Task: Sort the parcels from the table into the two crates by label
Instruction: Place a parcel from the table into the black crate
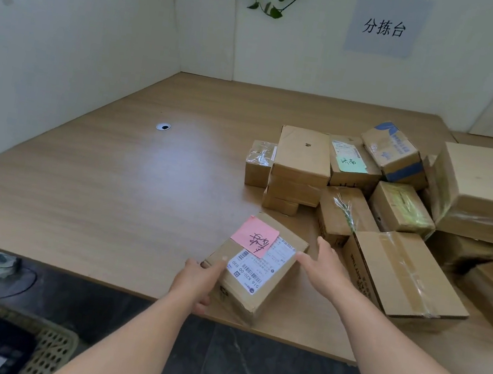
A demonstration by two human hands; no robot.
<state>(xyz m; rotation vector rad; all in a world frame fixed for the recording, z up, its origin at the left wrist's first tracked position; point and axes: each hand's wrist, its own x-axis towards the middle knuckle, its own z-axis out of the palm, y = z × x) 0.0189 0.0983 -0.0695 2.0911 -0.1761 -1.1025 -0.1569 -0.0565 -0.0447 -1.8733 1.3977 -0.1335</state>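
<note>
Gripped a cardboard parcel (252, 282) at the near edge of the table (112, 184) with the left hand (199, 278), thumb on top and fingers curled round its side. Laid the right hand (324, 267), fingers straight and spread, against its right edge. Bore a handwritten pink note (254, 236) and a shipping label (262, 266) reading "516 K20-00 030". Sat near a heap of boxes (395, 201), below a wall sign (385, 27) reading "分拣台".

labelled parcel (255, 264) at table (112, 184) near edge, parcel pile (396, 192) behind right, crate (55, 347) below left
</note>
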